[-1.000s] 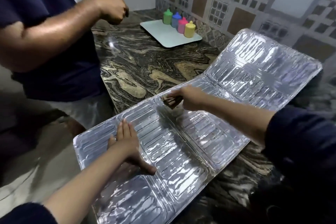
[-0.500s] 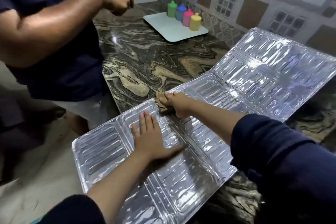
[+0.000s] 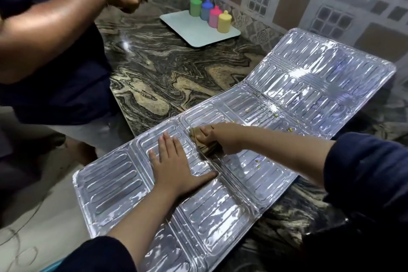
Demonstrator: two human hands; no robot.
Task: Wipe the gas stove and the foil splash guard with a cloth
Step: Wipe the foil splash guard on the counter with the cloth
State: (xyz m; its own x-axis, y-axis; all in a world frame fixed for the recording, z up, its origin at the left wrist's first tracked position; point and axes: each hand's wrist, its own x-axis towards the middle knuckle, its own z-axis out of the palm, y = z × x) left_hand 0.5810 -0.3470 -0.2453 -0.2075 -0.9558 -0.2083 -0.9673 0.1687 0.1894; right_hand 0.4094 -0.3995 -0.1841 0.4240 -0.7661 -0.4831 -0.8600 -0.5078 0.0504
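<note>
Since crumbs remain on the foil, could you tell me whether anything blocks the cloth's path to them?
Nothing visible does. The cloth under the right hand has bare foil between it and the crumbs; the left hand lies on the other side.

Left hand [image 3: 176, 170] flat, right hand [image 3: 223, 138] fisted

We see a counter [image 3: 176, 77] of dark, swirling marble with tan veins, a bright glint of light on it at far left. Behind it runs a wall [image 3: 287, 6] of grey and brown patterned tiles. A pale floor [image 3: 44, 216] lies near left.
</note>
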